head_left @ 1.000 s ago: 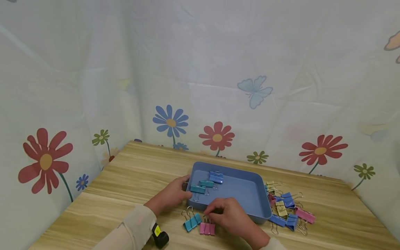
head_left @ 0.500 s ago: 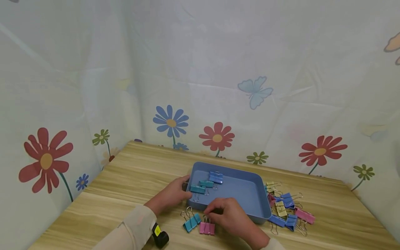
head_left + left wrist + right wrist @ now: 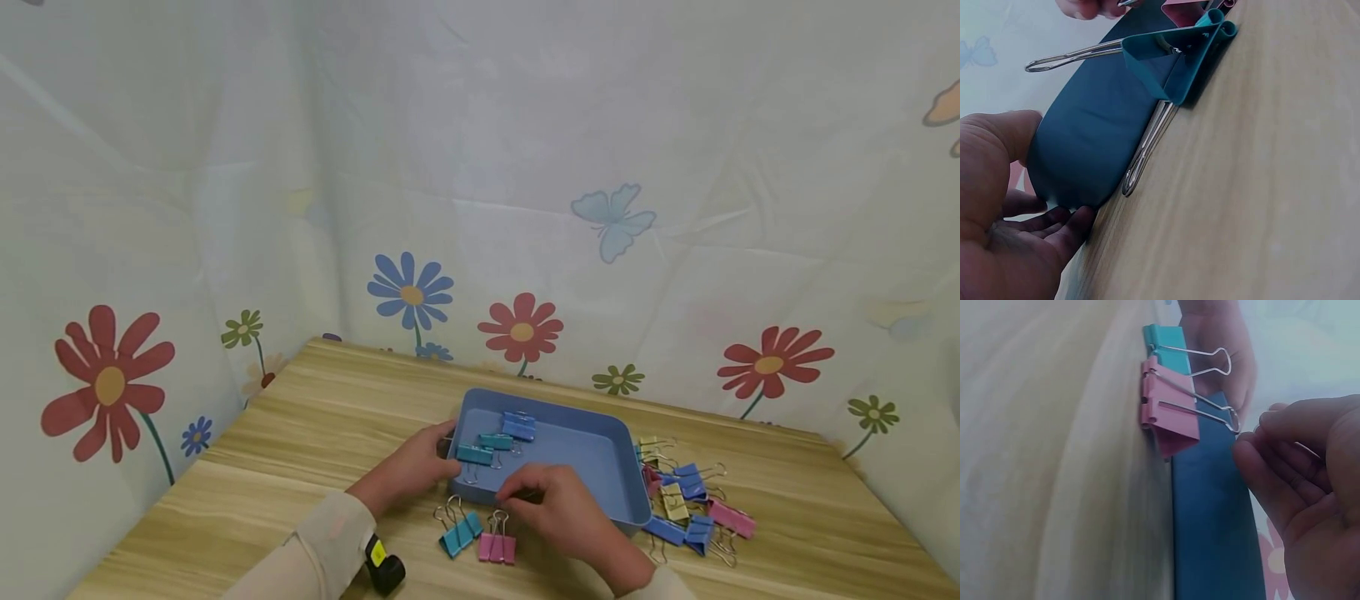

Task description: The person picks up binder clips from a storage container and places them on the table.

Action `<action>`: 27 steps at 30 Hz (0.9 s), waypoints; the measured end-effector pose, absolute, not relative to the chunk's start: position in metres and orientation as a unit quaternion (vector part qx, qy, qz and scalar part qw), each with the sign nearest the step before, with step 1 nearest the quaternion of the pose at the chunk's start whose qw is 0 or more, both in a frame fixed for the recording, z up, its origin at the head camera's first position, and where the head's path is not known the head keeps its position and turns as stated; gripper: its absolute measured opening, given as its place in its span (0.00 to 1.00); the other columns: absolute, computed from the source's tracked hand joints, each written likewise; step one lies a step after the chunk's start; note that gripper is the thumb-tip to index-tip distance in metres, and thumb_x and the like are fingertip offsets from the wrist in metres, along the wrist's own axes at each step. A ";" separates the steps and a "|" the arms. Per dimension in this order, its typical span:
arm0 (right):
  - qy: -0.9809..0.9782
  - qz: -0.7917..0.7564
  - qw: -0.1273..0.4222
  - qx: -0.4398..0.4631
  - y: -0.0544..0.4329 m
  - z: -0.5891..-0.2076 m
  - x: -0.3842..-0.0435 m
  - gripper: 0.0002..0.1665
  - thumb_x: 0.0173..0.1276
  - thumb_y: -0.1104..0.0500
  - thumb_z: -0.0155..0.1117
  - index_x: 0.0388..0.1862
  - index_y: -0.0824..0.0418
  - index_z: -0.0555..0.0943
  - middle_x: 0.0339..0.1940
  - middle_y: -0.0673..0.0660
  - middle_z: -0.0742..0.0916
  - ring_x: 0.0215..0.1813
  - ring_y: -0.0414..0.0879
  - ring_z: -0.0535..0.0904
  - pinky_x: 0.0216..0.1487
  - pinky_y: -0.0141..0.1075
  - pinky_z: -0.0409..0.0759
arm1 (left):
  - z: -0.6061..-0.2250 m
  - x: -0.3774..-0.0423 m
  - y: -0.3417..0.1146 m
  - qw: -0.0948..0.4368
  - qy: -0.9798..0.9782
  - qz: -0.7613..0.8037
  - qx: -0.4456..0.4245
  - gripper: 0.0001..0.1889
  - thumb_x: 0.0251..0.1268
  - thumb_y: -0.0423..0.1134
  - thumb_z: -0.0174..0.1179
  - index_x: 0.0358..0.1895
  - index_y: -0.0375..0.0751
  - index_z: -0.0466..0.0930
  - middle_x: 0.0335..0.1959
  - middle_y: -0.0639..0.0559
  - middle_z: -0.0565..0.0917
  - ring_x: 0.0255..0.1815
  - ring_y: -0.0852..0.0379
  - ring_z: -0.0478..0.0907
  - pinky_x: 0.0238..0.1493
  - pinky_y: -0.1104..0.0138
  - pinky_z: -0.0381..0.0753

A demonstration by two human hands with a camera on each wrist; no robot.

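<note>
My left hand [image 3: 415, 462] grips the blue tray [image 3: 592, 454] at its near left corner, the fingers bent round the outside of the wall. The tray stretches off to the right of that hand, flat on the wooden table [image 3: 360, 392]. Inside it, close to my left thumb, lies the front teal clip [image 3: 475, 454], with the rear teal clip [image 3: 496, 442] just past it and a blue clip [image 3: 519, 427] a little farther from the hand.

My right hand [image 3: 561, 512] hangs at the tray's near wall, thumb and forefinger held narrow, tips close together. Right beside those tips are the wire handles of the pink clip [image 3: 497, 548]; I cannot tell whether I pinch one or only come near it. That clip sits on the table below my fingertips, handles up. Between it and my left hand is the loose teal clip [image 3: 461, 535], tilted, one handle raised and the other reaching low along the tray wall toward my left fingers.

Beyond my right hand, past the tray's right end, more clips lie heaped: a yellow clip [image 3: 674, 502], several blue ones and a second pink clip [image 3: 731, 518]. Far ahead of both hands hangs a flowered curtain [image 3: 480, 125]
</note>
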State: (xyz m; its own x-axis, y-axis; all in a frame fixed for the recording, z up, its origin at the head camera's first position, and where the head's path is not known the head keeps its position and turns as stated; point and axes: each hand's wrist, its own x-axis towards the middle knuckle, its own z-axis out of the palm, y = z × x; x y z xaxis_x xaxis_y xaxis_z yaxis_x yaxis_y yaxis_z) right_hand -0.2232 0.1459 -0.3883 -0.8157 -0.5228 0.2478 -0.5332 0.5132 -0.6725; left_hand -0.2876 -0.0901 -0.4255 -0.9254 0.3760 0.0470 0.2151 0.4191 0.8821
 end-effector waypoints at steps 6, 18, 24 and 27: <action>-0.867 0.411 -0.005 0.281 0.145 -0.383 -0.224 0.05 0.63 0.58 0.66 0.36 0.48 0.87 0.39 0.48 0.88 0.40 0.35 0.81 0.40 0.31 0.80 | -0.426 -0.288 -0.091 0.078 0.839 0.509 0.176 0.40 0.57 0.35 0.59 0.74 0.33 0.56 0.72 0.40 0.67 0.67 0.49 0.67 0.68 0.49 0.64; -0.821 0.514 -0.030 0.246 0.141 -0.380 -0.234 0.14 0.63 0.63 0.66 0.48 0.62 0.83 0.53 0.59 0.84 0.54 0.57 0.81 0.51 0.33 0.81 | -0.427 -0.286 -0.091 0.079 0.843 0.506 0.165 0.41 0.57 0.37 0.59 0.74 0.32 0.54 0.73 0.39 0.65 0.70 0.46 0.65 0.68 0.49 0.65; -0.811 0.535 -0.045 0.231 0.136 -0.382 -0.242 0.17 0.62 0.64 0.67 0.51 0.65 0.81 0.55 0.63 0.83 0.56 0.59 0.81 0.52 0.34 0.81 | -0.425 -0.285 -0.091 0.080 0.843 0.506 0.166 0.40 0.57 0.36 0.59 0.74 0.32 0.55 0.73 0.38 0.64 0.71 0.45 0.64 0.69 0.48 0.63; -0.807 0.541 -0.053 0.230 0.134 -0.383 -0.246 0.19 0.62 0.65 0.66 0.53 0.66 0.80 0.53 0.66 0.83 0.55 0.61 0.81 0.52 0.35 0.81 | -0.425 -0.285 -0.091 0.080 0.842 0.507 0.167 0.40 0.57 0.36 0.59 0.74 0.32 0.55 0.73 0.38 0.64 0.71 0.45 0.63 0.69 0.48 0.63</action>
